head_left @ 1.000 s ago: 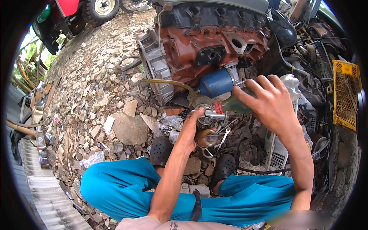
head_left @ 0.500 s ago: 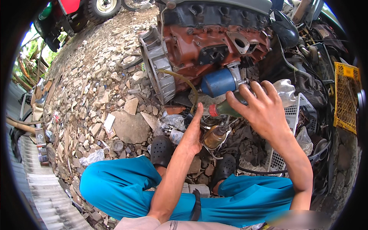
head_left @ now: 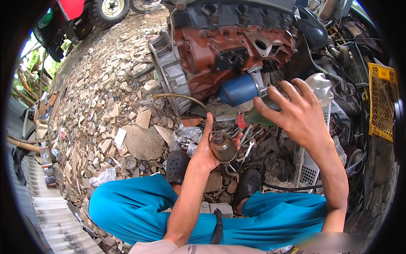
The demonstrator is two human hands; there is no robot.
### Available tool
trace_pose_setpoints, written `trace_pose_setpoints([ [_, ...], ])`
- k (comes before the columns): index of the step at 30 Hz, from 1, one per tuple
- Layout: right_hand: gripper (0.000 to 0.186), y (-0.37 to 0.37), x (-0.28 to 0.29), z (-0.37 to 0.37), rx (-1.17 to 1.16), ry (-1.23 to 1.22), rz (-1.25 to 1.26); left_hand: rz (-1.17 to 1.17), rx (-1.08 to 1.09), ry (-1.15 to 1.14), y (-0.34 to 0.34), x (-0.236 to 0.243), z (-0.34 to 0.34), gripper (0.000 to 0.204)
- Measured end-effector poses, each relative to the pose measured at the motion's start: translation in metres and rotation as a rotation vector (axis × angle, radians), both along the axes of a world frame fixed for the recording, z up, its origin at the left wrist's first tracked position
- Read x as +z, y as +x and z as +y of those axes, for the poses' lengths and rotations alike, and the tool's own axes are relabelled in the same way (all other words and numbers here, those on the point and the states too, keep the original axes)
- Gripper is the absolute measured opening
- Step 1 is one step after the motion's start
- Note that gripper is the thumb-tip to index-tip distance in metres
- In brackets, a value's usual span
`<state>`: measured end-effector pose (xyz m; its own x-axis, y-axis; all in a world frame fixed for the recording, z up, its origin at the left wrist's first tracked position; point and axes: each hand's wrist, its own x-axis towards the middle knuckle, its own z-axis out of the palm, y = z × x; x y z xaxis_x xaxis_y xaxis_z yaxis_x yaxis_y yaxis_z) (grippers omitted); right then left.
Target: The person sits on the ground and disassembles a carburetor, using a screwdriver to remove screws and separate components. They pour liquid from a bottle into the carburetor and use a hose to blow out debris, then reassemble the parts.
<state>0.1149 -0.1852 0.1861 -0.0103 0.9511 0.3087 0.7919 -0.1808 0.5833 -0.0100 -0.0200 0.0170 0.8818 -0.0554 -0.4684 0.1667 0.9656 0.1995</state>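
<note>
My left hand (head_left: pixel 204 153) is closed around a small glass jar (head_left: pixel 223 149) with a wire bail and brownish contents. A yellowish flexible hose (head_left: pixel 185 97) curves from the left hand's thumb out toward the engine's metal housing. In my right hand (head_left: pixel 294 113) is a clear plastic bottle (head_left: pixel 320 88) with a red neck ring or cap (head_left: pixel 241 121), lying nearly sideways with its neck pointing left and slightly down. Dark greenish liquid shows near the neck. The red end sits above and to the right of the jar, apart from it.
A reddish-brown engine block (head_left: pixel 203 51) with a blue cylindrical filter (head_left: pixel 239 90) stands ahead. A wrench (head_left: pixel 248 150) is on the ground by the jar. White plastic crates (head_left: pixel 308 172) and a yellow crate (head_left: pixel 381 101) stand right. Broken stone (head_left: pixel 146 144) covers the left ground.
My left hand has turned and drawn the jar left, away from the bottle's neck, so more of it shows. The hose has swung left. The bottle has shifted slightly right in my right hand.
</note>
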Motion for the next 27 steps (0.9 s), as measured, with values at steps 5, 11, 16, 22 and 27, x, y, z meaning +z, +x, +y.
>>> trace_pose_setpoints([
  [5, 0.037, 0.000, 0.000, 0.001, -0.019, 0.021, -0.043, -0.040, -0.016, -0.029, 0.000, -0.003, -0.002, 0.092],
  [11, 0.036, 0.006, -0.004, 0.000, -0.076, 0.043, -0.062, -0.003, 0.005, -0.114, 0.000, -0.007, -0.003, 0.087],
  [16, 0.037, 0.001, -0.016, -0.002, -0.058, 0.047, -0.002, 0.010, 0.030, 0.032, 0.000, -0.004, -0.004, 0.084],
  [22, 0.058, 0.033, -0.035, -0.009, -0.135, 0.092, 0.555, 0.043, 0.131, 0.175, -0.001, -0.006, 0.001, 0.081],
  [27, 0.066, 0.100, -0.092, -0.036, -0.313, 0.475, 1.150, 0.005, 0.214, 0.211, -0.006, -0.016, 0.018, 0.077],
])
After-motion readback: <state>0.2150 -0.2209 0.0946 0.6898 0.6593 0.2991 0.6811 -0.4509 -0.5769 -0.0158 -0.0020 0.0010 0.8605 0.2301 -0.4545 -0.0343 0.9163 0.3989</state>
